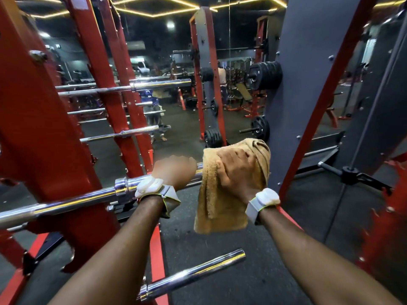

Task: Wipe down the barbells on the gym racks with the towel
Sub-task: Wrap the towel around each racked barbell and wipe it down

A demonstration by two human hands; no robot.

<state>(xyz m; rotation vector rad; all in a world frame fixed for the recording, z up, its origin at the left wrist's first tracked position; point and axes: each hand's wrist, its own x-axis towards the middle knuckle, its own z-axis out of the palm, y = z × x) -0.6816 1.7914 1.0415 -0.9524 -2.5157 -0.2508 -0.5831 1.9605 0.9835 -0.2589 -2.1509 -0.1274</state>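
Observation:
A chrome barbell (72,201) lies across the red rack (44,133) at about waist height, running from lower left toward the centre. My left hand (175,171) grips its shaft just right of the collar. A tan towel (217,203) is draped over the bar's right end, one half hanging down. My right hand (236,170) grips the towel around the bar. A second chrome barbell (193,275) sits lower and nearer to me. More barbells (123,88) rest on higher pegs at the upper left.
A grey upright (308,84) with stacked black weight plates (263,75) stands just right of the towel. Red rack posts close in on the left. A mirror wall ahead reflects the gym and a person. Black rubber floor lies below.

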